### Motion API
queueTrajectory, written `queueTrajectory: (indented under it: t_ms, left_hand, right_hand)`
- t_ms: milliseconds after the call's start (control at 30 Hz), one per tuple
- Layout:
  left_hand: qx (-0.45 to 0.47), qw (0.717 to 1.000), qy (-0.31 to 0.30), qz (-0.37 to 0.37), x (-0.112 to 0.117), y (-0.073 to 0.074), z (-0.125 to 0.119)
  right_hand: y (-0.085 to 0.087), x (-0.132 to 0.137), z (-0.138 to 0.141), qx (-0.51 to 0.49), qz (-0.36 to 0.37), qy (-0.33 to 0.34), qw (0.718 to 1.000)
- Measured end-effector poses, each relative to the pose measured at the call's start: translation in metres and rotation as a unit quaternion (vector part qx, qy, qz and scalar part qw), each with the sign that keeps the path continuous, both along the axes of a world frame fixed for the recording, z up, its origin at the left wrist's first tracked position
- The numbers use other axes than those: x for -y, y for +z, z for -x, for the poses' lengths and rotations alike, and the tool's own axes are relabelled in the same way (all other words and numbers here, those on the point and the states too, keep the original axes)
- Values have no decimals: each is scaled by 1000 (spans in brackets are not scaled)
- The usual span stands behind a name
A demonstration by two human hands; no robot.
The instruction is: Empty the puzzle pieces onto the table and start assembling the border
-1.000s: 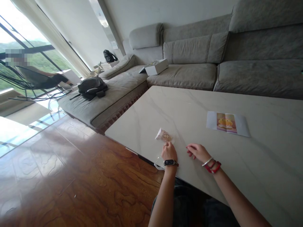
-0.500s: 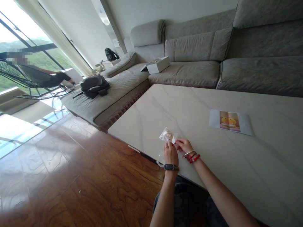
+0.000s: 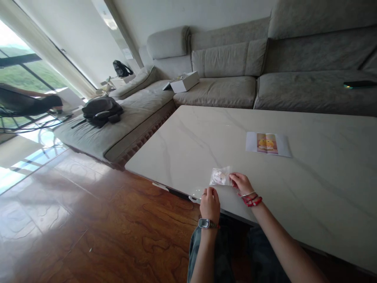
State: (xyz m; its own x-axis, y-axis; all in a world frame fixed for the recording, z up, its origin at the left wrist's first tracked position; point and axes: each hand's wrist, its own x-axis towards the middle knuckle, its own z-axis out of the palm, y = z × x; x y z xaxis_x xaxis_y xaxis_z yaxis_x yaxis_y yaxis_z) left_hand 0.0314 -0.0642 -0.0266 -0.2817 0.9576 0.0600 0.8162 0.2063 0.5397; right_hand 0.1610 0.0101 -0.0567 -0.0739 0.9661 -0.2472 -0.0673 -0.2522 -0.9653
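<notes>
Clear plastic bag [image 3: 220, 176] lies flat on marble bench [image 3: 324, 196], centre of frame, pale round contents too blurred to tell. Right hand [image 3: 242, 184] narrow, fingertips [image 3: 232, 178] at bag's right edge; grip unclear. Left hand [image 3: 209, 205] just below bag, apart from it, fingers curled, nothing visible in them. Printed sheet [image 3: 267, 144] with yellow duck on bench, upper right of bag. Grey sofa [image 3: 224, 88] behind bench carries black backpack [image 3: 101, 111], white box [image 3: 184, 81], dark phone [image 3: 359, 84]. Person [image 3: 26, 103] reclines in woven chair, far left.

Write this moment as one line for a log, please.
left hand: beside bag | right hand: touching clear plastic bag | surface: marble table | nearby: printed sheet
</notes>
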Motion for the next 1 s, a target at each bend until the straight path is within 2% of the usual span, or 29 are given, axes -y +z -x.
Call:
queueTrajectory:
  t_ms: [100, 200, 300, 400, 500, 600, 800, 900, 1000]
  left_hand:
    - [88, 993, -78, -3, 10, 4, -27]
    - [176, 969, -171, -6, 11, 7, -64]
    - [213, 949, -234, 7, -2, 9, -100]
    - [233, 933, -273, 29, -28, 9, -128]
    - [281, 912, -294, 46, -56, 6, -146]
    - [342, 889, -299, 52, -74, 4, -152]
    - [430, 826, -346, 119, -82, -1, -138]
    - [423, 823, -351, 141, -81, -2, -128]
    - [402, 833, -355, 139, -78, -1, -123]
  right_hand:
    - [20, 19, -56, 10, -11, -34, 999]
    - [36, 39, -104, 43, -24, -65, 997]
    - [43, 48, -139, 83, -24, -100, 991]
    - [44, 45, -158, 105, -26, -114, 988]
    - [44, 35, -161, 109, -40, -96, 989]
    - [40, 26, -155, 94, -48, -65, 992]
    - [22, 19, -139, -15, -27, -75, 997]
    - [21, 22, -135, -22, -30, -67, 997]
    - [26, 28, -135, 15, -38, -57, 998]
